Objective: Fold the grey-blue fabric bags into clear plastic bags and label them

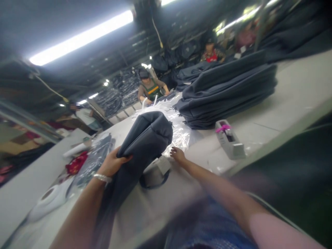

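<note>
My left hand (114,162), with a pale bracelet at the wrist, is closed on a folded dark grey garment (147,138), thumb on the near side. The garment is held up and tilted over the table, its lower part hanging down along my forearm; its exact kind cannot be made out. To the right of it my right hand (177,155) holds nothing, its fingers apart and a little curled. That hand is nearest to the shiny clear plastic bags (183,131). Below the garment sits a grey box-like holder with small white cards (158,169), partly covered.
A tall stack of dark grey garments (228,93) lies on the white table (298,90). A tape dispenser (229,140) with a pink ribbon stands near the right edge. Bagged garments (97,155) and a white roll (49,197) are at left. Across the table a person (153,88) works.
</note>
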`<control>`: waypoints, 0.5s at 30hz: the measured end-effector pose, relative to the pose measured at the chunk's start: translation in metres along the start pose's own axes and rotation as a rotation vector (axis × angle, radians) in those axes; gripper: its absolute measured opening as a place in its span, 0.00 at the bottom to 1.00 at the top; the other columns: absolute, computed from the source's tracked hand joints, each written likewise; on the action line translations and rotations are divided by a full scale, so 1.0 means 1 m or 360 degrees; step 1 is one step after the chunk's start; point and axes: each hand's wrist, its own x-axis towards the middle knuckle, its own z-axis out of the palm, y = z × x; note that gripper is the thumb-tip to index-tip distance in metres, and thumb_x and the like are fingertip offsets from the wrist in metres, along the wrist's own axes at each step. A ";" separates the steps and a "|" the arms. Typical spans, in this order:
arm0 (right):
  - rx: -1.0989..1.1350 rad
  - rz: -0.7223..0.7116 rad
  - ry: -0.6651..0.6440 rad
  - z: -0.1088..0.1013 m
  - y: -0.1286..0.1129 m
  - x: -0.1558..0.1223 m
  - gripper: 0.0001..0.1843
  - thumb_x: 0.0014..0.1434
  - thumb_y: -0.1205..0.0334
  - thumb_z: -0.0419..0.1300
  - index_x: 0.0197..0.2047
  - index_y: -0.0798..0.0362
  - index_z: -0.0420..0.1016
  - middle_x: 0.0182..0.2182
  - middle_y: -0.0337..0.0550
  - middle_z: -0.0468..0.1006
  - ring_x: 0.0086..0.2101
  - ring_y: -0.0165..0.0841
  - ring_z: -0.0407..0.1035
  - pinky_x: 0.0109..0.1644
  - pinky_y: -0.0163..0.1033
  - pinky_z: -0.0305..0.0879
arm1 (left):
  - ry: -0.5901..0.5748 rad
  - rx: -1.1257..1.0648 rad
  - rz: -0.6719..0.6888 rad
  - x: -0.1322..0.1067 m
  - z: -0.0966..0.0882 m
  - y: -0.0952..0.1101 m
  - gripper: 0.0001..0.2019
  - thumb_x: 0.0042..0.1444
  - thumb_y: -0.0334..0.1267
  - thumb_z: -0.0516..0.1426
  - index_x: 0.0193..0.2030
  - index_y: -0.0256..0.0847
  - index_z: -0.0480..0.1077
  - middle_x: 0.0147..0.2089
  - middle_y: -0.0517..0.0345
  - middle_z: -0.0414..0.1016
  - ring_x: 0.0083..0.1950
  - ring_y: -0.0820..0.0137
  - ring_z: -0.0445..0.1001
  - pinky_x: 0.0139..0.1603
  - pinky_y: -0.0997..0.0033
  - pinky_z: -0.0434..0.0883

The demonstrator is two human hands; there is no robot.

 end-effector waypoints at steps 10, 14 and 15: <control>0.0353 0.0104 -0.0270 0.035 0.006 0.040 0.15 0.65 0.58 0.57 0.52 0.54 0.70 0.48 0.46 0.74 0.43 0.35 0.72 0.47 0.46 0.72 | -0.0038 -0.0175 -0.0092 -0.005 -0.011 -0.006 0.29 0.36 0.50 0.69 0.45 0.37 0.74 0.37 0.57 0.80 0.39 0.59 0.78 0.42 0.62 0.76; 0.0418 0.0101 -0.0305 0.042 0.009 0.045 0.09 0.63 0.68 0.53 0.42 0.54 0.75 0.37 0.43 0.78 0.38 0.31 0.72 0.45 0.43 0.72 | -0.0041 -0.0313 -0.0194 -0.009 -0.021 -0.011 0.29 0.36 0.49 0.70 0.45 0.37 0.72 0.34 0.58 0.80 0.36 0.60 0.78 0.39 0.63 0.76; 0.0429 0.0095 -0.0296 0.044 0.011 0.045 0.09 0.63 0.68 0.53 0.40 0.55 0.75 0.34 0.43 0.78 0.36 0.31 0.72 0.44 0.43 0.72 | -0.0030 -0.0331 -0.0210 -0.009 -0.023 -0.013 0.29 0.36 0.48 0.70 0.45 0.37 0.71 0.34 0.58 0.80 0.35 0.61 0.78 0.38 0.63 0.76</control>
